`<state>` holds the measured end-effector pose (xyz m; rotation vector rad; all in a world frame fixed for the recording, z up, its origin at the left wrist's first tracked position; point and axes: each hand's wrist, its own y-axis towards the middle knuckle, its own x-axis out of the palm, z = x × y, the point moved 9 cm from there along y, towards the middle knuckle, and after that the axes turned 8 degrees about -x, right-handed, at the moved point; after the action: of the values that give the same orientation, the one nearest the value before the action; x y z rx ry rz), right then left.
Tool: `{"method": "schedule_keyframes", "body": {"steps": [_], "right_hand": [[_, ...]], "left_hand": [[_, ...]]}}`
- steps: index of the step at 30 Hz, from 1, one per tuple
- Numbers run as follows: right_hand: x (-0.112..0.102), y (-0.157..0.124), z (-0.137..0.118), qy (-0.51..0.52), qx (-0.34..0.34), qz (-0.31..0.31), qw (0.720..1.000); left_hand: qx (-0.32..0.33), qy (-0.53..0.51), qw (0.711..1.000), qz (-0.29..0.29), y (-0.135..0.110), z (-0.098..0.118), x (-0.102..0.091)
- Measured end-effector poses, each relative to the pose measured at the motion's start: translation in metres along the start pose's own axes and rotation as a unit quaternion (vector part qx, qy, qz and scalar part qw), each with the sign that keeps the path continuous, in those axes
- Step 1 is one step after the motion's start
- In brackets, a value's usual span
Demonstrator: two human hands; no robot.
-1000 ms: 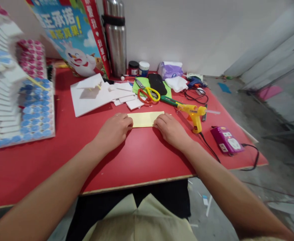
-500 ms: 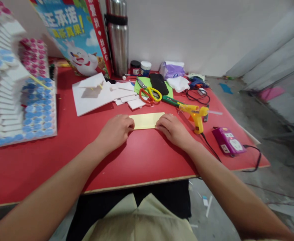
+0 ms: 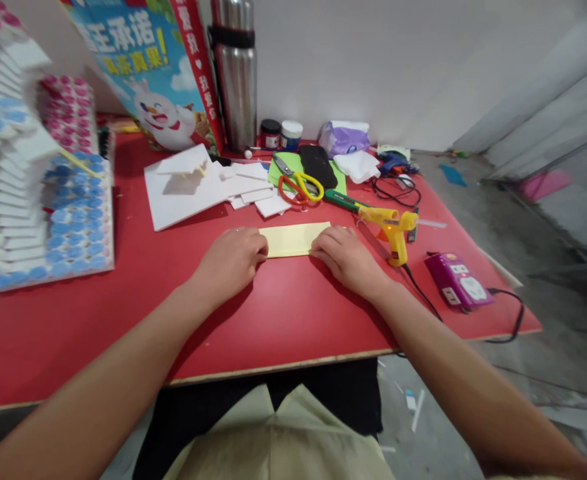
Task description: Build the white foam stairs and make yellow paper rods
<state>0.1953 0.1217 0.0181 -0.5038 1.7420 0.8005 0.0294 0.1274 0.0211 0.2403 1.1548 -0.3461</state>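
Note:
A pale yellow strip of paper lies across the red table, with a fold line along its near edge. Its left end is pinched by my left hand, fingers curled at the near corner. At the other end my right hand grips the paper the same way, fingertips on the near edge. Beyond the strip lie scissors with red and yellow handles, on a green sheet. A yellow glue gun stands just right of my right hand, its small light glowing orange.
White foam pieces lie behind my left hand. A foam model with blue and pink rolls fills the left side. A steel thermos and paint jars stand at the back. A purple power socket sits near the right edge.
Almost nothing differs. Both hands keep their grip on the yellow paper strip, and the view has shifted very slightly.

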Motion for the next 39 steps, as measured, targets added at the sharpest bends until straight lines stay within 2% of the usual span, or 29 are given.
{"method": "schedule_keyframes", "body": {"steps": [5,15,22,30,39], "right_hand": [[0.003,0.001,-0.002,-0.036,-0.001,-0.010,0.999],[0.010,0.003,0.011,0.022,0.032,-0.024,0.999],[0.009,0.007,0.015,0.024,0.057,-0.048,0.997],[0.009,0.008,0.016,0.035,0.056,-0.048,0.997],[0.007,0.007,0.018,0.063,0.053,-0.021,0.996]], "left_hand": [[-0.007,0.010,1.000,-0.001,0.000,-0.001,0.000],[-0.004,0.046,0.999,0.026,-0.003,0.002,-0.004],[0.073,0.149,0.986,0.031,-0.008,0.016,0.004],[0.075,0.255,0.964,0.018,-0.016,0.034,0.012],[0.066,0.241,0.968,0.004,-0.013,0.040,0.014]]}}
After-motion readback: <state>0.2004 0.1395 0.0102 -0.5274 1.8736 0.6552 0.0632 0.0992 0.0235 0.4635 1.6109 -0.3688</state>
